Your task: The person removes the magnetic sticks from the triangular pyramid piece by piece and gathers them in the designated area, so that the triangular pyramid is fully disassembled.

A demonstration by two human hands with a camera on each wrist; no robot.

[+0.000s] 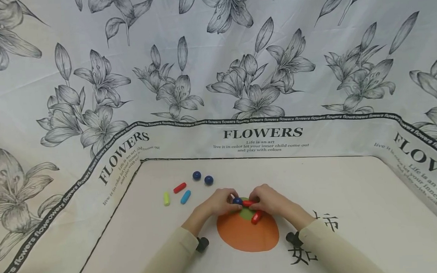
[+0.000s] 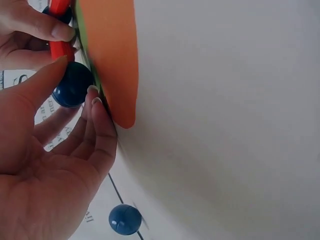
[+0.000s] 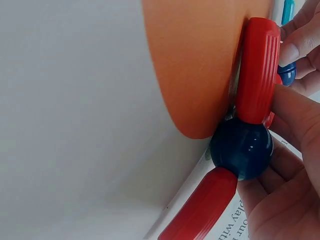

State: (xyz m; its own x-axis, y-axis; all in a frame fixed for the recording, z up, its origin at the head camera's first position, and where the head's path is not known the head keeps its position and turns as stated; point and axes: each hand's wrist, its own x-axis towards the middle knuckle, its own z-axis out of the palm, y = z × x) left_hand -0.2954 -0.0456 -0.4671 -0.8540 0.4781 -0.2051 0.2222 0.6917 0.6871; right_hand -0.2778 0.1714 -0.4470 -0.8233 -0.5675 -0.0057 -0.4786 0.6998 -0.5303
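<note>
Over the printed orange fruit point(image 1: 247, 233), both hands meet at a small joined piece of balls and rods. My left hand point(image 1: 221, 200) pinches a glossy blue ball point(image 2: 74, 85) between thumb and fingertips. Against that ball sits the end of a red rod point(image 1: 248, 203), which my right hand point(image 1: 268, 198) grips from the other side. By the right fingers, the right wrist view shows another blue ball point(image 3: 242, 148) joining ridged red rods, one upper point(image 3: 257, 70) and one lower point(image 3: 202, 207). The right fingers partly hide where the pieces join.
Two loose blue balls point(image 1: 203, 178) lie on the white table cover point(image 1: 153, 237) at the back left. Near them are a red rod point(image 1: 179, 188), a light blue rod point(image 1: 185, 197) and a yellow-green rod point(image 1: 166, 198). A flower-printed cloth point(image 1: 237, 70) rises behind.
</note>
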